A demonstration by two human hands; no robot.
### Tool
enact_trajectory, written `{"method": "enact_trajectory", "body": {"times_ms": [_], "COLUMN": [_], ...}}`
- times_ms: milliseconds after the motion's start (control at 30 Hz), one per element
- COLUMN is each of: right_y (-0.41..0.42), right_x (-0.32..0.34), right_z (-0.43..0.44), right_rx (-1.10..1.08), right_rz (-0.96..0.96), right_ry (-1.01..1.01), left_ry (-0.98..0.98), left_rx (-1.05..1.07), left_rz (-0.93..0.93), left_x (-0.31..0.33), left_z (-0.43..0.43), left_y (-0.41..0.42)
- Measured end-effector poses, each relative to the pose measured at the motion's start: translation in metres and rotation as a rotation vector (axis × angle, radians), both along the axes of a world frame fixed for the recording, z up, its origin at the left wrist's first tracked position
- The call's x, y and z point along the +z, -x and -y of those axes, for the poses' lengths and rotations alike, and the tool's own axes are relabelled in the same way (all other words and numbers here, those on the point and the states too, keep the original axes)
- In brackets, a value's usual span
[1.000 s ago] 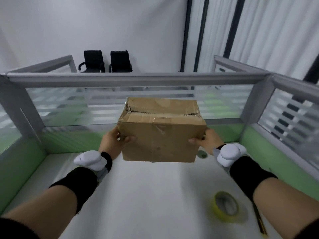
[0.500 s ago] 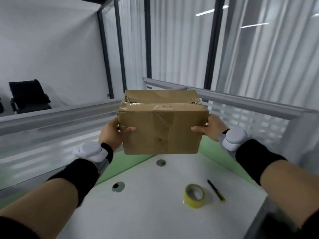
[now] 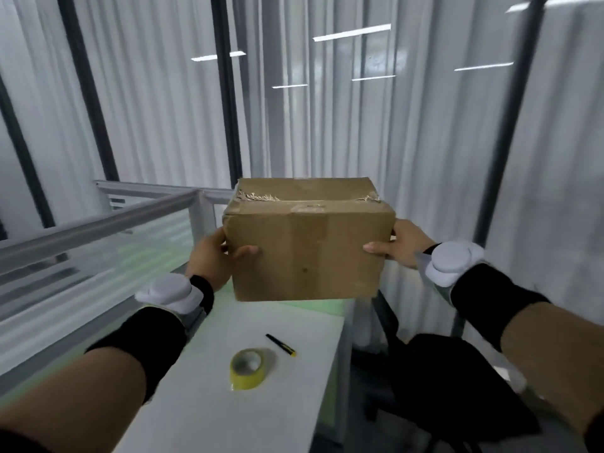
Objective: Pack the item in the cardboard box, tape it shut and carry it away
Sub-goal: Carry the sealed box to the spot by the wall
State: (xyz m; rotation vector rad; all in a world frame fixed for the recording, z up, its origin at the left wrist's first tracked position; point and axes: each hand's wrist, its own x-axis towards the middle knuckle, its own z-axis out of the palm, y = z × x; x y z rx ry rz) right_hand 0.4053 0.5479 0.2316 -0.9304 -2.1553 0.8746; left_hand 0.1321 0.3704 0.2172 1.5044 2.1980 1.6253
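Note:
A brown cardboard box [image 3: 307,250], closed, with clear tape crinkled along its top seam, hangs in the air in front of me above the desk's right end. My left hand [image 3: 212,256] grips its left side, thumb on the front face. My right hand [image 3: 398,245] holds its right side in the same way. What the box holds is hidden.
Below lies the white desk [image 3: 255,403] with a yellow tape roll [image 3: 249,367] and a black-and-yellow utility knife [image 3: 281,344]. A grey partition rail [image 3: 98,223] runs along the left. A black chair [image 3: 457,387] stands right of the desk. White curtains [image 3: 327,109] hang ahead.
My view has swung to the right, from the desk's back partition to the curtained window. The box stays held between both hands; the tape roll and knife now lie below it.

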Motion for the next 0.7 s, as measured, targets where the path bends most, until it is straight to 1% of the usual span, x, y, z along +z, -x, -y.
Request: {"method": "enact_trajectory", "body": {"times_ms": [100, 133, 167, 267, 300, 333, 367, 400, 433, 467, 533, 600, 633, 667, 700], "right_y": [-0.089, -0.099, -0.131, -0.249, -0.26, -0.262, -0.372, -0.394, -0.401, -0.44, -0.502, -0.56, -0.602, -0.63, -0.637], "right_x": [0.006, 0.008, 0.007, 0.01, 0.01, 0.005, 0.01, 0.007, 0.008, 0.005, 0.008, 0.003, 0.002, 0.003, 0.003], "right_z": [0.004, 0.002, 0.003, 0.015, 0.019, 0.009, 0.042, 0.04, 0.041, 0.046, 0.066, 0.078, 0.09, 0.096, 0.097], "right_rx": [-0.104, -0.112, -0.18, -0.302, -0.353, -0.352, -0.497, -0.475, -0.494, -0.553, -0.596, -0.703, -0.769, -0.809, -0.826], "right_rz": [-0.036, -0.048, -0.052, -0.074, -0.046, -0.053, -0.075, -0.042, -0.041, -0.02, 0.016, 0.054, 0.053, 0.066, 0.079], "right_ry": [0.007, 0.003, 0.024, -0.003, 0.015, 0.021, 0.038, 0.014, 0.048, 0.01, -0.009, -0.025, -0.014, -0.028, -0.021], "left_ry": [0.016, -0.003, -0.006, -0.005, 0.004, 0.021, 0.029, 0.047, 0.016, 0.008, 0.012, 0.014, 0.034, 0.042, 0.038], "left_rx": [-0.148, -0.153, -0.206, -0.313, -0.316, -0.332, -0.461, -0.468, -0.495, -0.553, -0.61, -0.705, -0.756, -0.804, -0.822], "left_rz": [0.035, 0.041, 0.005, 0.006, 0.039, 0.007, 0.016, 0.034, 0.042, 0.052, 0.029, 0.003, 0.008, 0.016, 0.013], "left_x": [0.008, 0.008, 0.011, 0.004, 0.005, 0.004, -0.001, -0.004, 0.0, -0.001, -0.006, -0.008, -0.011, -0.011, -0.014], "left_z": [-0.038, -0.043, -0.052, -0.091, -0.091, -0.088, -0.117, -0.122, -0.119, -0.128, -0.14, -0.149, -0.153, -0.157, -0.159], "left_y": [-0.067, -0.075, -0.104, -0.205, -0.218, -0.219, -0.328, -0.346, -0.354, -0.391, -0.457, -0.516, -0.563, -0.593, -0.599]}}
